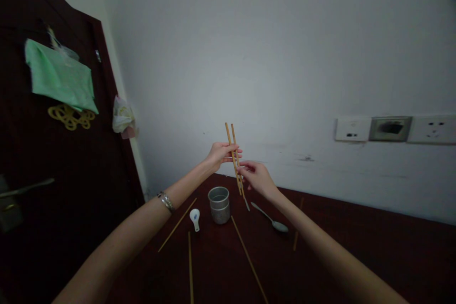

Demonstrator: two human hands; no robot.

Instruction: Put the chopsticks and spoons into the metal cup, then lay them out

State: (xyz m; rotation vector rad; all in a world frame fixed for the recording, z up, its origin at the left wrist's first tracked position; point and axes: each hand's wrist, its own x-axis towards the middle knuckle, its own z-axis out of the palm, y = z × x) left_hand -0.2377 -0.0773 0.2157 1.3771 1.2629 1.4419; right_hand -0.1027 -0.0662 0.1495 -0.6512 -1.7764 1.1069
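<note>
Two wooden chopsticks [235, 161] are held up, slightly apart and steeply tilted, above the far part of the dark red table. My left hand [221, 153] grips them near their upper half, thumb across them. Lower down, my right hand [257, 176] has its fingers closed at the same chopsticks; some of its fingertips are hidden. A thin grey metal piece [247, 204] shows just below the chopsticks' lower ends; whether it touches them I cannot tell. A grey metal cup [220, 206] stands upright below my left hand. Right of it lies a metal spoon [270, 218].
Left of the cup lies a white ceramic spoon [194, 218]. Single chopsticks lie around: one at far left [177, 225], one in front [190, 266], another by the cup [247, 256], one at right [298, 225]. A wall [249, 57] rises behind the table.
</note>
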